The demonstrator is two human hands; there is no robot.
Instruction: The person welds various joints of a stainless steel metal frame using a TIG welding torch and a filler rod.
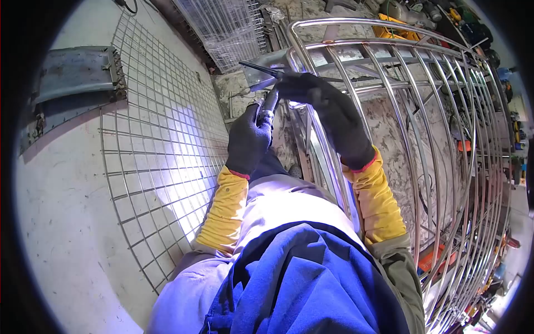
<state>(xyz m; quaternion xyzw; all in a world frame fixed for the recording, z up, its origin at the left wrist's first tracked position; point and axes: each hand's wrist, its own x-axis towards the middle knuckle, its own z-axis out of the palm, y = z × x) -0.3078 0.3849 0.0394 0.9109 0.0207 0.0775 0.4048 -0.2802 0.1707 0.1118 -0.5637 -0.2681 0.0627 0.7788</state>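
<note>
My left hand (248, 139), in a dark glove, is closed around a silver cylindrical tool (270, 102) with a pale band near its lower end. Beside and just above it, my right hand (332, 114), also gloved, has its fingers bent at the tool's upper end. A thin black tapered rod (258, 68) sticks out to the left from the right fingers. Whether rod and cylinder are one piece is hidden by the glove. Both hands are in front of my body, next to the near corner of a shiny tubular metal railing (356, 89).
The railing's long bars fill the right side. A wire mesh panel (161, 128) leans on the pale wall at left, with a metal plate piece (72, 78) by it. Stacked wire grids (222, 28) stand ahead. An orange item (436, 259) and tools lie beyond the bars.
</note>
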